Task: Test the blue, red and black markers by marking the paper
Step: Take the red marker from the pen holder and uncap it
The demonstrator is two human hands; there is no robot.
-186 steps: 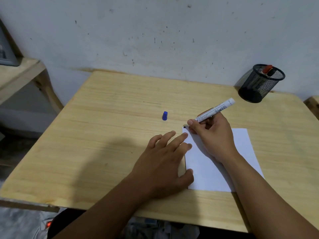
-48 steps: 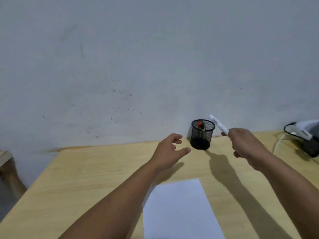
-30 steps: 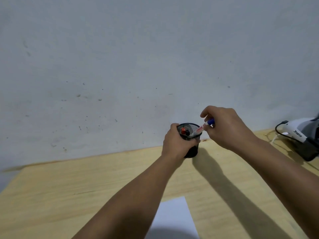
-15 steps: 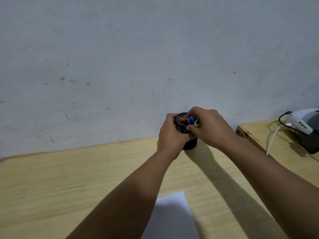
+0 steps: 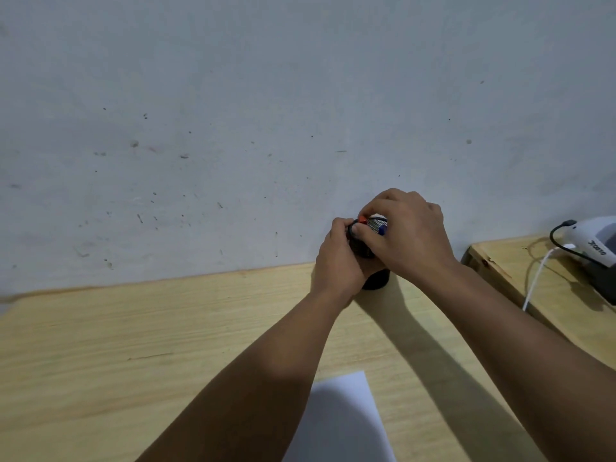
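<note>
Behind the pale wooden worktop (image 5: 140, 345) rises a scuffed grey wall; the black wire-mesh pen cup (image 5: 375, 278) stands at the worktop's far edge, against that wall.

Change since one second ago: the blue-capped marker (image 5: 382, 231), then carried in the right hand (image 5: 405, 233), now stands in the cup with its cap showing at the rim. The right hand's fingers have moved to the red-capped marker (image 5: 362, 219), also in the cup, and are pinched on its cap. The left hand (image 5: 340, 261) is wrapped around the cup's wall, steadying it. Judgement: the blue test is finished and the red marker is next to be drawn out. The black marker cannot be made out.

Nearer the person than the cup, the white paper sheet (image 5: 343, 421) lies flat, partly shadowed by the left forearm. Right of the cup, on a separate wooden surface, sit a white device (image 5: 596, 241) and its cables (image 5: 536, 278), well apart from the cup. Nothing blocks the path from cup to paper.
</note>
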